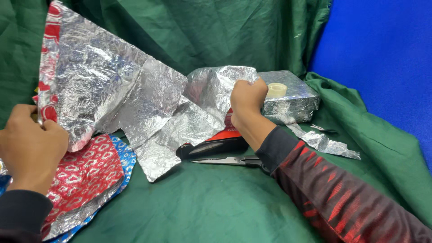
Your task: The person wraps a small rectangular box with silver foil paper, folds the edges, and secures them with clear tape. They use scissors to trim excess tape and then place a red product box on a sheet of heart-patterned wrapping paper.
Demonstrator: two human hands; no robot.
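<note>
A large crinkled sheet of silver wrapping foil (130, 90) with a red patterned edge is stretched above the green cloth. My left hand (29, 144) grips its left edge near the red border. My right hand (247, 101) is closed on the sheet's right end, over a partly covered dark and red box (216, 144). Just behind my right hand stands a box wrapped in silver foil (294, 101) with a roll of clear tape (276, 90) on top.
Scissors (225, 160) lie on the green cloth (202, 207) in front of the dark box. Red and blue patterned foil sheets (85, 175) lie at the lower left. A torn foil strip (326, 144) lies to the right. A blue backdrop (382, 54) stands at the far right.
</note>
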